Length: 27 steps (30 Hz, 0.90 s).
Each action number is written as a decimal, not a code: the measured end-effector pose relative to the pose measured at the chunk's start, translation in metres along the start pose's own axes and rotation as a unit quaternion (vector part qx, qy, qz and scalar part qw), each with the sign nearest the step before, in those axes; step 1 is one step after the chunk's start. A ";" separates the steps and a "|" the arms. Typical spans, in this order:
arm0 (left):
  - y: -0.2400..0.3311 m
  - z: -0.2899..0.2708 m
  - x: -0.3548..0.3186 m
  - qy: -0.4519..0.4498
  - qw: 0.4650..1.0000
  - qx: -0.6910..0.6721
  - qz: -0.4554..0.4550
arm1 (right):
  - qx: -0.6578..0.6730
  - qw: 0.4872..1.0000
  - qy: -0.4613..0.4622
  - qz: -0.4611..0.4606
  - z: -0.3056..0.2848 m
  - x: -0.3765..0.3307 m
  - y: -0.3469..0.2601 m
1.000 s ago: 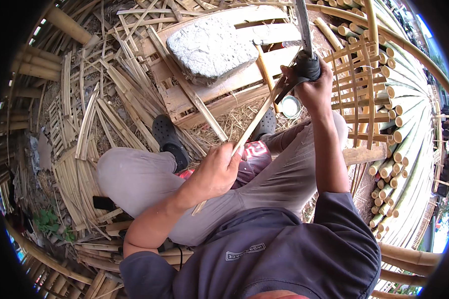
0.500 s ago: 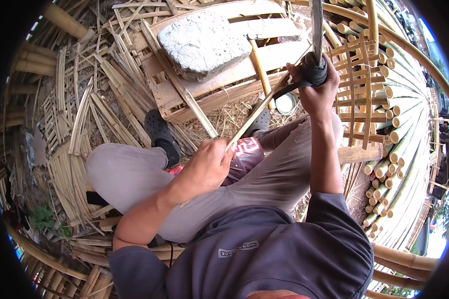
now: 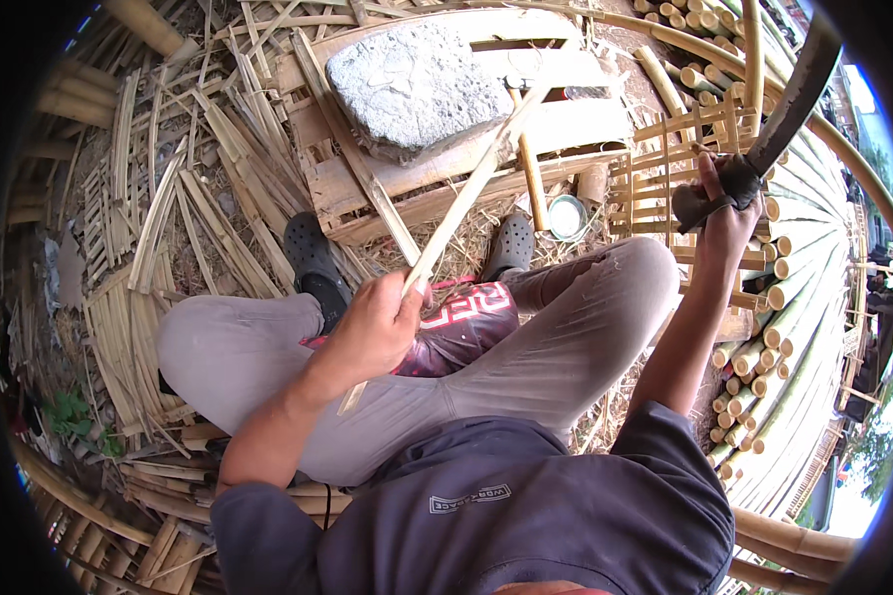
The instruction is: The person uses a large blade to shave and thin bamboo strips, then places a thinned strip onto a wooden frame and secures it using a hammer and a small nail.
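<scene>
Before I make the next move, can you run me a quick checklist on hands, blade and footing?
1. Left hand closed on the bamboo strip: ok.
2. Right hand closed on the dark wrapped handle of the long knife: ok.
3. Blade apart from the strip and left hand: ok, it points up and off to the right.
4. Hand protection: not ok, both hands are bare.
5. Footwear: ok, a dark clog on each foot, the left one and the right one.
6. Far end of the strip touching the wooden platform: cannot tell, they overlap in this view.
</scene>
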State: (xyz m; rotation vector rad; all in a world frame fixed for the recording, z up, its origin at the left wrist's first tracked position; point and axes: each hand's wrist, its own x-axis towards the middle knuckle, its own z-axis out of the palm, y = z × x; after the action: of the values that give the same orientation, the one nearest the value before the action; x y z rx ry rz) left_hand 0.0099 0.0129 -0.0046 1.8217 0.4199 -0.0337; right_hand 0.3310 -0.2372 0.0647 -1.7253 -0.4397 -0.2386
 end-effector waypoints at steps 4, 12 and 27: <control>0.001 -0.035 -0.004 0.070 0.987 -0.122 -0.083 | -0.047 0.997 -0.055 0.008 0.028 0.003 0.015; 0.017 -0.062 -0.012 0.235 0.956 -0.165 -0.052 | -0.199 0.942 -0.271 -0.010 0.159 0.007 0.016; -0.003 -0.056 -0.026 0.292 0.955 -0.020 0.042 | -0.437 0.776 -0.371 -0.262 0.219 -0.002 -0.008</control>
State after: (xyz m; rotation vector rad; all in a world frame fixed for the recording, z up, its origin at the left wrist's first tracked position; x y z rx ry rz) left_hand -0.0255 0.0591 0.0155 1.7859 0.7478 0.5802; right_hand 0.3079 -0.0230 0.0275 -2.5589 -1.6107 -0.1489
